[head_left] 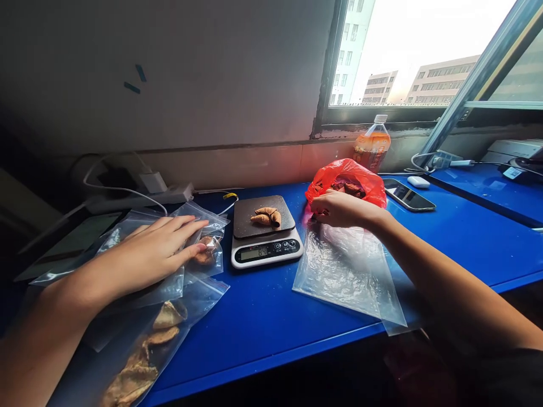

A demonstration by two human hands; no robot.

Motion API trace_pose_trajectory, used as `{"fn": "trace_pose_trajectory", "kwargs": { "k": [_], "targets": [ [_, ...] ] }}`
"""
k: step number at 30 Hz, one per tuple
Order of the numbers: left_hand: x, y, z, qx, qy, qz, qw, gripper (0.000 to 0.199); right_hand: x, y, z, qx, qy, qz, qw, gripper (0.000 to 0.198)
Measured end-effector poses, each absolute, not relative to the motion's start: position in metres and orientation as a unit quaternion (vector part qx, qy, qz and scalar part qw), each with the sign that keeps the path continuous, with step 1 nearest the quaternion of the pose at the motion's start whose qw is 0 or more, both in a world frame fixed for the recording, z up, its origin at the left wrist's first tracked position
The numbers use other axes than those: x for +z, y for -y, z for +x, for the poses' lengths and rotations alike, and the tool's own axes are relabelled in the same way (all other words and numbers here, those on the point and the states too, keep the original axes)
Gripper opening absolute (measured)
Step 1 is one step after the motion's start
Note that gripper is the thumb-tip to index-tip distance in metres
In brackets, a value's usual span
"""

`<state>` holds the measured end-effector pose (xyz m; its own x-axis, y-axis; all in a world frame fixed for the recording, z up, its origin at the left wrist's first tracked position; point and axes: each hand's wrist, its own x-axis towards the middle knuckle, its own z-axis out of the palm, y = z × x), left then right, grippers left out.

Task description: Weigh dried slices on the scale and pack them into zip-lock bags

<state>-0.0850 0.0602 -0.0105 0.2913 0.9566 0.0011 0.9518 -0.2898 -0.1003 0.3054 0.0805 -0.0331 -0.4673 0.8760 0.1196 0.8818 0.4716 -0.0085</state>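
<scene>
My left hand [159, 243] lies flat with its fingers stretched over several clear zip bags [199, 294]. Brown dried pieces [163, 336] show inside the nearest bag, and a round brown piece [206, 250] is in one by my thumb. Between my hands stands a digital kitchen scale [267, 255]; a few curled dried brown pieces [265, 217] rest on its dark plate. My right hand [339, 208] is closed at the front rim of an open red plastic bag [371, 175] of dark dried pieces. Its curled fingers hide what they hold. Below it lies a clear plastic bag [348, 277].
Behind the red bag is a bottle of orange drink [373, 144]. A phone [409, 195] and a white earphone case [418, 182] lie to the right on the blue table [263, 333]. A power strip [169, 194] with cables runs along the wall at left.
</scene>
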Motion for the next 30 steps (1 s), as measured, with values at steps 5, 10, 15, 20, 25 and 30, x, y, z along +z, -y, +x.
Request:
{"fn": "trace_pose_trajectory", "kwargs": {
  "k": [5, 10, 15, 20, 25, 30],
  "targets": [
    [-0.007, -0.056, -0.083, 0.080, 0.581, -0.810, 0.022, 0.072, -0.038, -0.083, 0.306, -0.029, 0.859, -0.507, 0.071, 0.017],
    [-0.012, -0.056, -0.087, 0.040, 0.557, -0.829, 0.033, 0.069, -0.022, -0.070, 0.284, 0.040, 0.832, -0.509, 0.216, 0.009],
    [-0.014, -0.059, -0.090, 0.025, 0.555, -0.831, 0.029, 0.068, -0.033, -0.075, 0.241, 0.013, 0.814, -0.515, 0.269, 0.011],
    [-0.012, -0.060, -0.091, 0.044, 0.557, -0.829, 0.021, 0.070, -0.038, -0.081, 0.233, -0.015, 0.848, -0.435, 0.302, 0.021],
    [-0.007, -0.055, -0.085, 0.060, 0.568, -0.821, 0.025, 0.075, -0.014, -0.071, 0.284, -0.070, 0.800, -0.502, 0.320, 0.025],
    [-0.007, -0.054, -0.085, 0.055, 0.570, -0.820, 0.013, 0.075, -0.009, -0.071, 0.323, -0.067, 0.801, -0.591, 0.071, 0.023]
  ]
}}
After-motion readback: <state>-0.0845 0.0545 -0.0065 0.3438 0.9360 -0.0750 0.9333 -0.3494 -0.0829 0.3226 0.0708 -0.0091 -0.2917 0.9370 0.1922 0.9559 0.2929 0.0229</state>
